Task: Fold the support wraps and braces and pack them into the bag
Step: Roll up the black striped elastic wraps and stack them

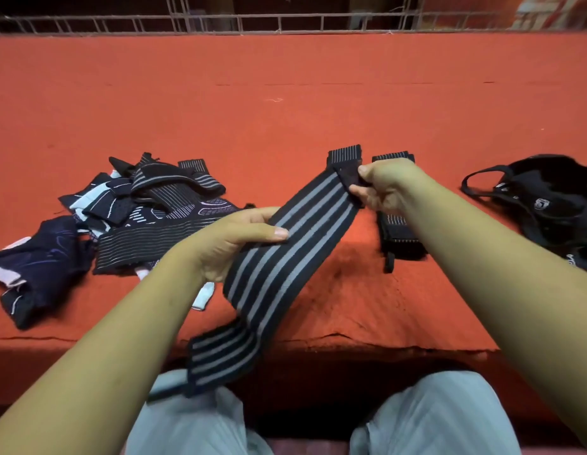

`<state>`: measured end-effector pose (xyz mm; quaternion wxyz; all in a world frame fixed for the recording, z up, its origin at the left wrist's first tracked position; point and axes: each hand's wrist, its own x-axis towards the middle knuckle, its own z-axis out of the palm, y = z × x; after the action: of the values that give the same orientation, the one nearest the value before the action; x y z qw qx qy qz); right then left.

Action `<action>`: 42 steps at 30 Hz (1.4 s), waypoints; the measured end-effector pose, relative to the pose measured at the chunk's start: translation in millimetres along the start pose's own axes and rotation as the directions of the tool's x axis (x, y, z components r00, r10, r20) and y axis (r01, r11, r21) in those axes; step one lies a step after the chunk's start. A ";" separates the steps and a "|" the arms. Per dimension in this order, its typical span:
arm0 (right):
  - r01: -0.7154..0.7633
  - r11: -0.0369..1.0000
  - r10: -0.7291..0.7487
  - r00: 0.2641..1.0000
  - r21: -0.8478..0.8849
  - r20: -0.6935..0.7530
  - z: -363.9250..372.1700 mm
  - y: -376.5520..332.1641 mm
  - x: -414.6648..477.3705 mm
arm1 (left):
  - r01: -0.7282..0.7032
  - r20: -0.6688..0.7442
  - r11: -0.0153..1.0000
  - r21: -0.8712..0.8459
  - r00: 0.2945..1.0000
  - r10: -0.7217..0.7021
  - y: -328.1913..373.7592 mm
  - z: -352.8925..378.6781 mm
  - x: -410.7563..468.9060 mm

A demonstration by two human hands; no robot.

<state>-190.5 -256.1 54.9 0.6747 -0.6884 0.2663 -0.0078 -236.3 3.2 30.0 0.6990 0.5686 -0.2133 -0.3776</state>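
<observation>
a seated person is stretching a striped wrap (279, 257) between both hands above the near edge of a red desk (285, 110). the right hand (384, 188) is pinching the wrap's far end just below its ribbed tab, fingers curled round the cloth. the left hand (233, 243) is gripping the band lower down, thumb lying across the stripes and fingers tucked beneath.

the wrap's long axis is running on a diagonal, from the right hand, up and away, down toward the person's left. its loose tail is hanging past the left hand, over the desk's edge and onto the lap. that tail is what the fold is turning on: it is lying below both hands and nearer the body, closest to the left hand. the left hand therefore looks better placed to be bringing it up toward the end the right hand is holding.

a folded wrap (400, 234) is lying on the desk just beyond the right forearm, partly hidden by it. the bag (548, 205) is slumping at the desk's right side, nearer the right hand. a pile (138, 208) of loose wraps and braces is waiting at the left, beside the left wrist. packing appears to be at an early stage, with most pieces not yet folded.
</observation>
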 end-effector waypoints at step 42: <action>0.875 0.263 -0.785 0.439 -0.407 0.438 45.6 193.4 -74.3 | -0.096 -0.446 0.831 -0.548 0.874 -0.193 -124.6 -10.2 56.3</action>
<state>-306.2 -175.8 -103.7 0.3387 -0.8912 -0.1977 -0.2278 -229.4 -42.2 -99.2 0.8536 0.4227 0.1020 -0.2869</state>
